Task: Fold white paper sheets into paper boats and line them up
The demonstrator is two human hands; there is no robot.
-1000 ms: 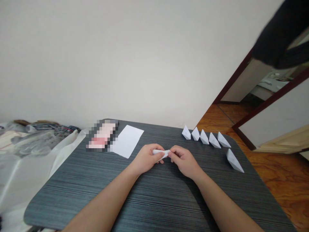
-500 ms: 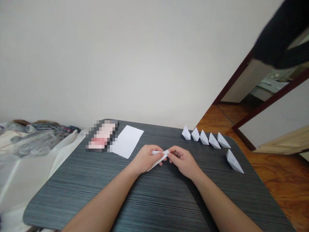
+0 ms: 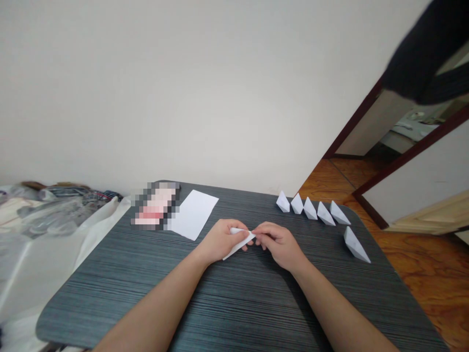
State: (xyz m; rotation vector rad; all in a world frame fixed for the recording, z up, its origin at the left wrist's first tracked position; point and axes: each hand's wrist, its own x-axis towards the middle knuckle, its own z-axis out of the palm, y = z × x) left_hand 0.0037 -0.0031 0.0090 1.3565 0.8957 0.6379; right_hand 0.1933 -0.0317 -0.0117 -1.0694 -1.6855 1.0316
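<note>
Between my two hands, above the dark wood-grain table (image 3: 205, 308), is a small folded piece of white paper (image 3: 233, 248). My left hand (image 3: 221, 240) grips its left part, thumb on top and fingers behind. The fingertips of my right hand (image 3: 277, 243) pinch the paper's upper right corner. Part of the paper is hidden by the left fingers. Several folded white paper boats (image 3: 309, 209) stand in a row at the far right of the table. A larger paper boat (image 3: 356, 245) lies nearer, to the right of my right hand.
White paper sheets (image 3: 196, 212) lie at the back left, beside a pixelated flat object (image 3: 156, 208). A pale wall (image 3: 220, 98) rises behind the table. Plastic-covered bundles (image 3: 66, 215) sit to the left. Wooden floor (image 3: 421, 274) and a doorway are on the right.
My right fingers have turned slightly at the paper's corner, and its right end now looks narrower and more pointed. My left hand keeps nearly the same grip.
</note>
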